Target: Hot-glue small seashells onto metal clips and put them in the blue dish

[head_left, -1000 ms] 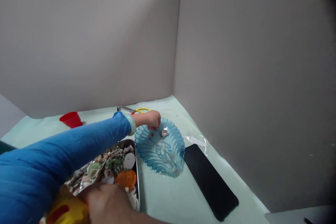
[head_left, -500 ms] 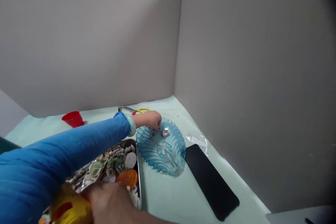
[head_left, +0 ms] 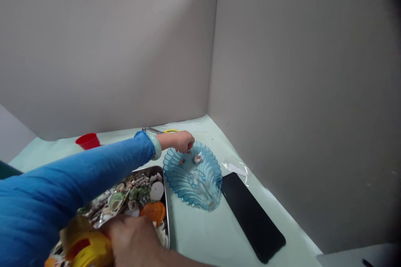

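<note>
Low in the frame, my right hand comes in from the lower right with a bare forearm. Its fingers are curled round a yellow plastic object with a red opening, whose kind I cannot make out. Both are over a metal tray of shells and coral bits, near an orange scallop shell. My left hand is not in view. Another person's hand, in a blue sleeve with a pale bangle, reaches from the left over a blue shell-shaped dish; what its fingers hold is hidden.
Small shells lie in the dish. Right of it are a black phone-like slab and a clear plastic wrapper. Yellow-handled scissors lie at the back, a red cup at the left. Grey panels enclose the table.
The yellow object and my right hand have shifted slightly right together. The other person's hand has risen a little above the dish, showing more of the small shells.
</note>
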Demonstrator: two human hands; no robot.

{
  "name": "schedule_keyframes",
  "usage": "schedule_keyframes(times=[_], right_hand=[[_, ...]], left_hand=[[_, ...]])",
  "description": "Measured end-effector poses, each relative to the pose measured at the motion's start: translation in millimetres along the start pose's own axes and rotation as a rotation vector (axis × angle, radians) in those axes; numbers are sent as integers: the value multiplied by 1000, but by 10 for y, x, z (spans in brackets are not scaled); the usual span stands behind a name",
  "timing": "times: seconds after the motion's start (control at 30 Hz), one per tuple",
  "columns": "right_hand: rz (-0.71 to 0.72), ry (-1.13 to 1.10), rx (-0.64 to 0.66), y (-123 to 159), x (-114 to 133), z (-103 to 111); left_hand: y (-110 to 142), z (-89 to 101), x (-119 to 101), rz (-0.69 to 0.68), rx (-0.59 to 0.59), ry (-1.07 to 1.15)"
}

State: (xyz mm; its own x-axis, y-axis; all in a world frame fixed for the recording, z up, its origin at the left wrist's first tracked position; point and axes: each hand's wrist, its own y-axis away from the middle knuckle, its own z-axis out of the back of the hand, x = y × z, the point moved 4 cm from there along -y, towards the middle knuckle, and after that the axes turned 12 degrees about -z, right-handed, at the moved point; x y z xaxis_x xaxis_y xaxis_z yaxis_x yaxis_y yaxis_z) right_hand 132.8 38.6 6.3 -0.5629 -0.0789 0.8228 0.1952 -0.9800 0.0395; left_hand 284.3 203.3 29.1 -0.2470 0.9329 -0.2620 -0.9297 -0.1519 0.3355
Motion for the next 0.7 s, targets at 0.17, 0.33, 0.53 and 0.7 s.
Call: schedule_keyframes(times=[0.17,0.33,0.53,0.7], right_hand=[[-1,95,-44,25,-21,-5],[-31,81,-152,26,-64,-9],[-148,-272,-288,66,-144,43],[-386,-669,-206,21,-159,73]], left_hand=[[117,65,26,-4,-20,176],[477,356,39,-22,-166,389],[1549,667,-72,-73,-666,979],[2443,152,-139,-41,-916,1461]])
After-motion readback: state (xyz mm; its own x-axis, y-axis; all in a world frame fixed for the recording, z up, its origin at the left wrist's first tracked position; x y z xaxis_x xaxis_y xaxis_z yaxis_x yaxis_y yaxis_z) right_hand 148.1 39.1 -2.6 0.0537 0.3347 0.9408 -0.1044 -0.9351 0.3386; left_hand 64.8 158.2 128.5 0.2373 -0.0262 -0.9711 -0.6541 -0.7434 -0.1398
